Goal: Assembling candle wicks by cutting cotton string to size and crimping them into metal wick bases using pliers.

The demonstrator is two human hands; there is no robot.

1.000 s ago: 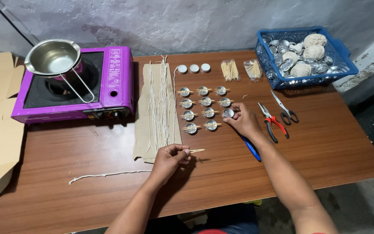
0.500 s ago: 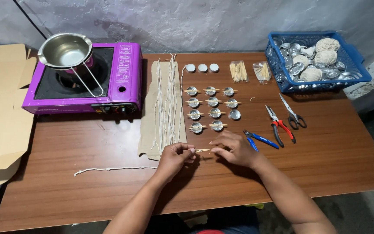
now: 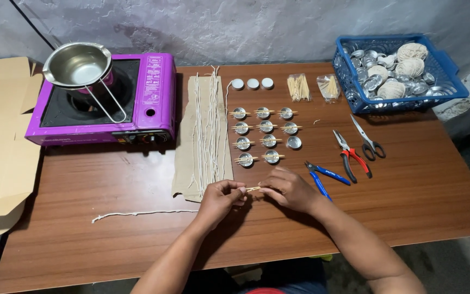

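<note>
Now we are bringing our right hand (image 3: 289, 189) back from the tin cups (image 3: 264, 136) to join our left hand (image 3: 221, 197), both pinching a small wooden stick (image 3: 253, 189) just above the table (image 3: 409, 207) edge.

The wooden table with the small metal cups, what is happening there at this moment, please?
A person sits at the table, and the left hand and right hand together pinch a thin pale stick just above the wood. Beyond the hands stand rows of small metal cups, most with sticks laid across them. Long white wicks lie on cardboard beside them. A purple stove carries a steel pot; blue pliers lie near the right hand.
</note>
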